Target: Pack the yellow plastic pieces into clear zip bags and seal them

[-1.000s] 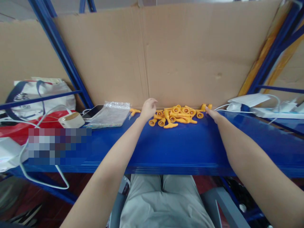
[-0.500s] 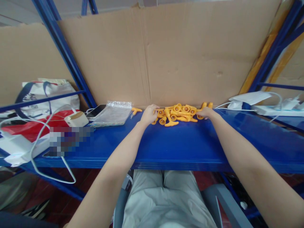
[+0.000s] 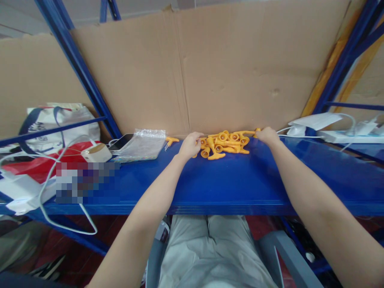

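Note:
A pile of yellow T-handled corkscrews (image 3: 228,145) lies on the blue shelf against the cardboard, several round hollow ends facing me. My left hand (image 3: 190,145) is at the pile's left end, its fingers curled round a yellow piece mostly hidden by the hand. At the right end my right hand (image 3: 268,137) is closed on a yellow corkscrew handle (image 3: 257,132), whose other parts are covered. Left of my left hand lies a single corkscrew (image 3: 172,141) with its metal spiral showing.
Clear plastic bags (image 3: 144,145) and a phone (image 3: 120,142) lie left of the lone corkscrew. Further left are a white charger (image 3: 96,155), cables, red plastic (image 3: 45,162) and a cloth bag (image 3: 69,127). A power strip (image 3: 345,137) lies right. Blue posts flank the shelf.
My left hand has come down against the pile. My right hand reached in over the right-end pieces, then drew back slightly right; the two upright yellow ends there no longer show as a pair.

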Available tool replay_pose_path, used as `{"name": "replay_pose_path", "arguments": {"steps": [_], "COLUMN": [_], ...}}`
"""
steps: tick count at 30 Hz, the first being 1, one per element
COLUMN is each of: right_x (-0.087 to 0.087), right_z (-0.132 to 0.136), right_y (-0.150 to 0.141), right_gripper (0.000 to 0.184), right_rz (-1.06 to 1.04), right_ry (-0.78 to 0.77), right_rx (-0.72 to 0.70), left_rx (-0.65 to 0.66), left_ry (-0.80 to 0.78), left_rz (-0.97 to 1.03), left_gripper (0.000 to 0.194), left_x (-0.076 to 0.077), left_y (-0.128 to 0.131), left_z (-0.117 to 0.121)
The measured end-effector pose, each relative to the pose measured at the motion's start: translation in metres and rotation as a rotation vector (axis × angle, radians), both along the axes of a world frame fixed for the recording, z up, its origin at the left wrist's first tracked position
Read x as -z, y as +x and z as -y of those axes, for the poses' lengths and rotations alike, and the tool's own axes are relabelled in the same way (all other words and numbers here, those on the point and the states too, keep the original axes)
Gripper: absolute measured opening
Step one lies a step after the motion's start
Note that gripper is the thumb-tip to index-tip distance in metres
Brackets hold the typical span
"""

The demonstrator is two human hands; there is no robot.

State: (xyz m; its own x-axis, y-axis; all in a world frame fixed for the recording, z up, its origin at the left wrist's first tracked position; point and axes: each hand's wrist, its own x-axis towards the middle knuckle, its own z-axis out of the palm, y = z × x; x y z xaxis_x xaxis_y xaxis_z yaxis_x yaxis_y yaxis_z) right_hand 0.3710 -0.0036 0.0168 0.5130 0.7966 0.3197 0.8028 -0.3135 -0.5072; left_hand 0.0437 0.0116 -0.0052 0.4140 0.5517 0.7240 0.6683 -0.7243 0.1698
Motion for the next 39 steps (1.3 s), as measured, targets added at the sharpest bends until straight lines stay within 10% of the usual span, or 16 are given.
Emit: {"name": "replay_pose_path", "arguments": {"steps": [6,16,39], "right_x": [-0.028,-0.010,-0.006], "right_z": [0.019,0.030,0.037], "right_y": [-0.037,-0.106,-0.115], "right_gripper": [0.042,0.039,0.031], "right_rz": [0.153,0.735,0.770], "right_ry": [0.149,0.459,0.402], "right_rx": [-0.181,-0.802,-0.878], "left_rx": [0.066,-0.018,-0.065], "left_ry": [0.189,0.226,0.124], "left_rz": [0.003,-0.123,-0.198], "left_gripper": [0.049,0.041,0.026], "left_x": [-0.003,-0.008,-0.012], "left_y": [0.005,0.025,0.022], "left_z": [0.008,0.034,0.037]}}
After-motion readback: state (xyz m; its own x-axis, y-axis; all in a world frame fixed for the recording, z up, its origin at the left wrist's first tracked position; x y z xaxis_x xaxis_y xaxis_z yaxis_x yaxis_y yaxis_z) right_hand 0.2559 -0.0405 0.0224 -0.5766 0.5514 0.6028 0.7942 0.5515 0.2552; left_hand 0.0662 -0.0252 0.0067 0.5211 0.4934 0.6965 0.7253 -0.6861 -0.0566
